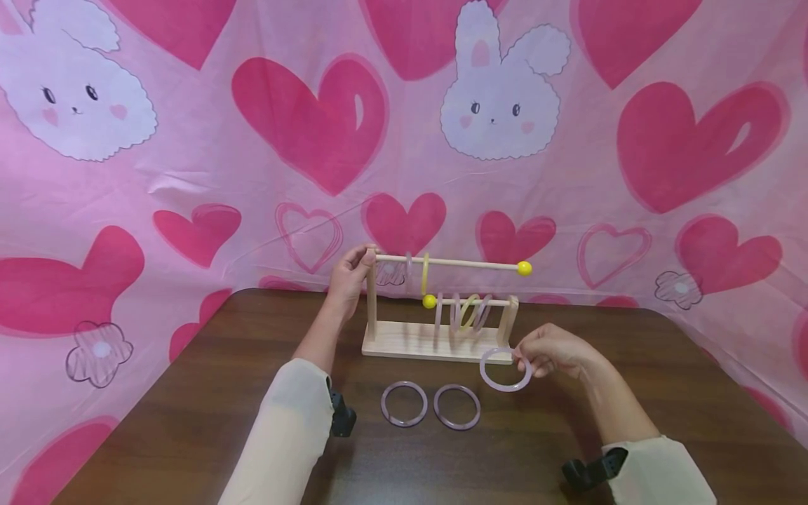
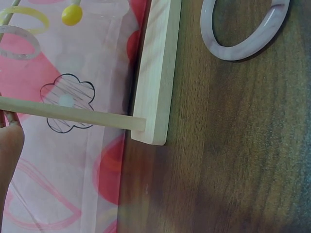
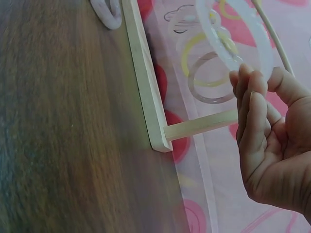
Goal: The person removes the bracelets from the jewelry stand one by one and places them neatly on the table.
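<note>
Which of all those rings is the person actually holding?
The pale lilac ring pinched in the right hand. It alone is held: two others lie on the table, and the rest hang on the wooden stand.

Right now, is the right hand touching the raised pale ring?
Touching: the right wrist view shows the right hand pinching the pale ring by its rim.

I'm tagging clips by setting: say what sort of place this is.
Probably a staged tabletop spot for filming: a pink printed backdrop hangs behind a brown table bearing a wooden rack.
</note>
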`<state>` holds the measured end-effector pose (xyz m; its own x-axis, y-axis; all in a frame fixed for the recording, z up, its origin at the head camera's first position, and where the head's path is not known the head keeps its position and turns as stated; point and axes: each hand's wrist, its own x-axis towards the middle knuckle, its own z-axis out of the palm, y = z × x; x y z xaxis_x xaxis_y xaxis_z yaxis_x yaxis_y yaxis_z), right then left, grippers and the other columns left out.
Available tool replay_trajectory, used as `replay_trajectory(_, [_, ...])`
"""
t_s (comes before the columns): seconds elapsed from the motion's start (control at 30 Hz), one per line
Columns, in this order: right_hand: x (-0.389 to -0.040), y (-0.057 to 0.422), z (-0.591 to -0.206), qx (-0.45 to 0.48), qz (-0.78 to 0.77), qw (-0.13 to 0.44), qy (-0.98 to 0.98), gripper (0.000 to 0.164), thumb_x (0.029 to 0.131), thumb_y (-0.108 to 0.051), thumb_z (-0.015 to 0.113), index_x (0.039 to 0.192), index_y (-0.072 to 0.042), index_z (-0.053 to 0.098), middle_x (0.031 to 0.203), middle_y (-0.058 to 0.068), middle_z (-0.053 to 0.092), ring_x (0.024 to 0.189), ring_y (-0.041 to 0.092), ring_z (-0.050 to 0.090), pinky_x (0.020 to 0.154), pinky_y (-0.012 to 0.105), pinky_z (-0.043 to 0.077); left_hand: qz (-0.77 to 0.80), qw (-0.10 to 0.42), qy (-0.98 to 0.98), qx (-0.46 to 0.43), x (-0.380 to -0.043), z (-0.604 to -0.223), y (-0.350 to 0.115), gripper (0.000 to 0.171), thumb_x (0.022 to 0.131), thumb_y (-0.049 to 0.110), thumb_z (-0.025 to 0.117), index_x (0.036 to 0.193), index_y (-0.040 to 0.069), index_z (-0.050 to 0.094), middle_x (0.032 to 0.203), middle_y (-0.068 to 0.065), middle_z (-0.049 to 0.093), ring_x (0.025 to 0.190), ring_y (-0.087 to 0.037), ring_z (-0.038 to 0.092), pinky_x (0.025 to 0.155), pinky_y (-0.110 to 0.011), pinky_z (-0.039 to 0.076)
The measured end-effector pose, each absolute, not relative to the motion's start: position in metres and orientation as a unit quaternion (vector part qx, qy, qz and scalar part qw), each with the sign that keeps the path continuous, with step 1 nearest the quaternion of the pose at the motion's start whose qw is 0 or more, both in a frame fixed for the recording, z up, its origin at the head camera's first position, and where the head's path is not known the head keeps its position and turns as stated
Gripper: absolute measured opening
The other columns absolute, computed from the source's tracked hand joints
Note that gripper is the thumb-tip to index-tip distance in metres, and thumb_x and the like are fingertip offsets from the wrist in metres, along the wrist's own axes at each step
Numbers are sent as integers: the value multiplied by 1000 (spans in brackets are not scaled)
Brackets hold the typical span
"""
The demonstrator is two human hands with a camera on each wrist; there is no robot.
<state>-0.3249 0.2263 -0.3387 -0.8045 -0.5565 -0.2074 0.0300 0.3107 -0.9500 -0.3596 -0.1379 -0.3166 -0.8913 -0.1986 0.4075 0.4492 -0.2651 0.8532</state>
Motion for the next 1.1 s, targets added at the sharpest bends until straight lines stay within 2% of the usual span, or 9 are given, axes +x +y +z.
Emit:
replay_trajectory(0.2, [-325,226,-342,-181,-519,266,792,23,78,2,47,85,20,59,64,6,64,49,3,53,47,18,48,-788,210,-567,-116,-359,-316,-138,12,92,4,54,100,9,62,87,7,64,86,-8,55,84,-26,42])
replay_trajectory(0.33, [-324,225,-344,-187,-489,275,806,25,77,1,48,87,22,58,64,7,64,48,3,54,47,19,48,-789,209,-566,-113,-359,-317,-138,12,92,4,55,99,10,62,87,7,64,86,-8,55,84,-26,42])
replay_trajectory(0.67, [-321,222,-346,-190,-442,283,829,24,79,-4,53,85,17,62,66,9,65,48,5,56,46,20,47,-790,208,-566,-112,-359,-317,-138,11,91,6,57,98,12,63,94,-3,65,88,-9,56,86,-27,42])
replay_trajectory(0.93, [-321,220,-350,-201,-418,295,835,21,77,-4,54,81,14,64,64,10,65,48,5,56,45,18,46,-789,206,-568,-110,-360,-316,-137,12,92,4,55,102,5,61,87,8,64,88,-8,56,86,-27,42])
replay_trajectory(1.1, [-322,219,-355,-193,-411,308,836,20,78,-5,55,79,12,64,64,12,65,48,6,56,44,18,46,-786,208,-573,-105,-360,-316,-137,12,92,5,55,103,4,61,86,9,64,88,-8,55,85,-26,42])
